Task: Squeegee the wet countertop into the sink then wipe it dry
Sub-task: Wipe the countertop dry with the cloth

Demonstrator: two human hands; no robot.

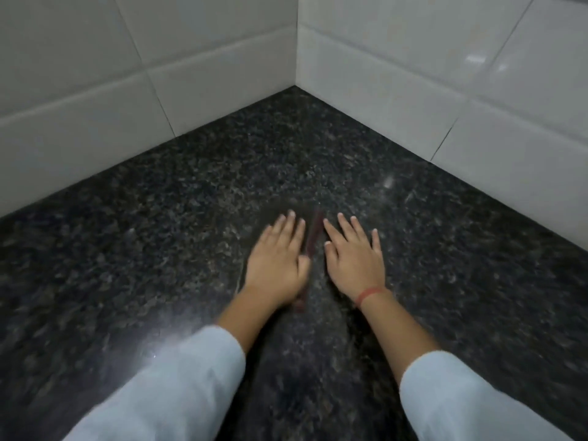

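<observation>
Just beside L grip (275,265): squeegee (313,230)

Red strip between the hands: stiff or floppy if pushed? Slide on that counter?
Likely stiff: the red strip shows as one straight line beside the left hand, though blurred. Probably light: it is thin. Should slide easily: the countertop looks glossy.
</observation>
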